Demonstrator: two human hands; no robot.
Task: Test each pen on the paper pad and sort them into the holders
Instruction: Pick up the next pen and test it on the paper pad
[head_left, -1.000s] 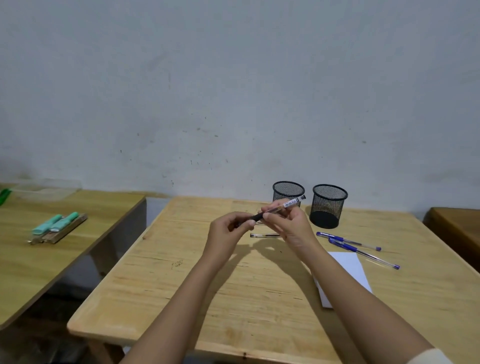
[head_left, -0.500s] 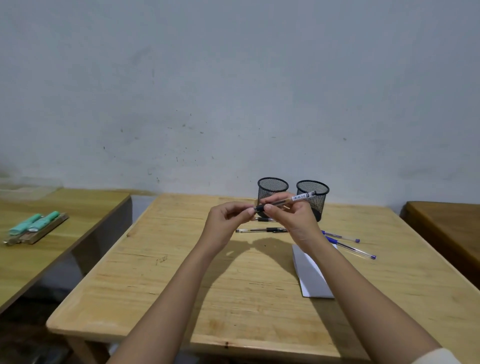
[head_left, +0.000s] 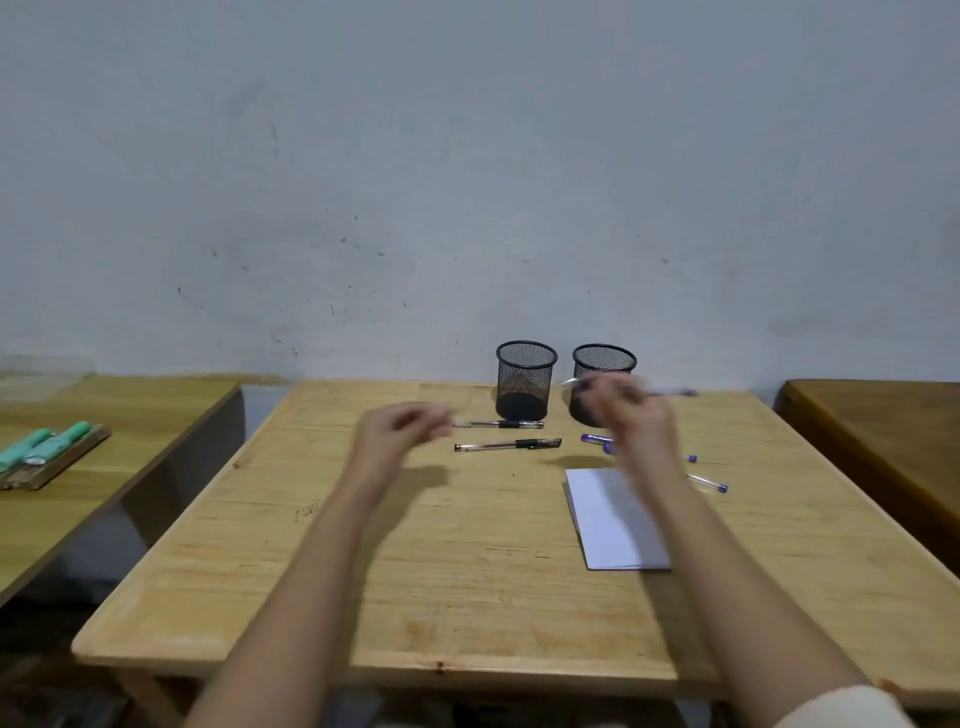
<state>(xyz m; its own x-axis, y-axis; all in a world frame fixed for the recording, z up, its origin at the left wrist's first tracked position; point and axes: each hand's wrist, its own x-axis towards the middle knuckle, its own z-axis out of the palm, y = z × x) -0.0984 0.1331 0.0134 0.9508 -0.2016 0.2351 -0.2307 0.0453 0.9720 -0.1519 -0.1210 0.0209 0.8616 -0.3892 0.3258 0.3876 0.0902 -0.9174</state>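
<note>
Two black wire-mesh holders at table's back; my right hand grips a blurred clear pen before them, above white paper pad; left hand loosely curled, contents unclear; two black-grip pens between.

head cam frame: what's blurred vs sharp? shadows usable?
Head view: both hands motion-smeared, right hand and the pen it holds worst, left hand softer. Static items sharp: mesh holders, black pens, paper pad. Soft shadow on the table beneath the left hand; no glare.
</note>
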